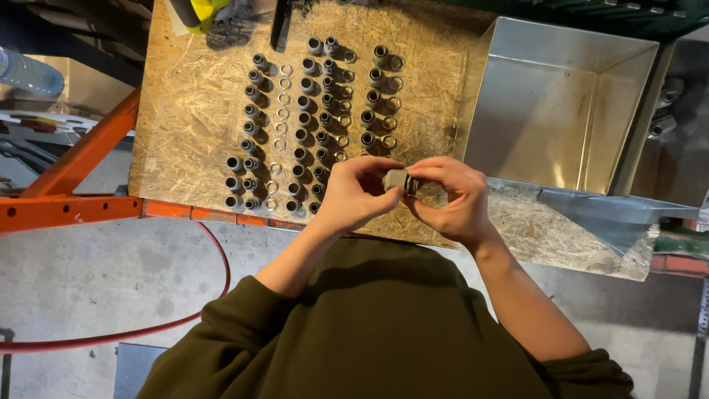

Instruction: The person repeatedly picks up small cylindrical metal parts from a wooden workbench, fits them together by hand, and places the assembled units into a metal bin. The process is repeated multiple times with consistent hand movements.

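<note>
1. We grip one small grey fitting (pixel 396 179) w/ both hands: left hand (pixel 356 193) and right hand (pixel 450 196) closed around it, above the worktop (pixel 192 96) front edge.
2. Rows of grey fittings (pixel 310 125) & rings (pixel 281 111) lie behind; metal bin (pixel 561 111) at right.

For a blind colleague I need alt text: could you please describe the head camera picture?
Seen from above, a person's left hand and right hand together hold a small grey fitting over a chipboard table. Rows of similar grey fittings and metal rings lie on the table, and an open metal box stands to the right.
</note>
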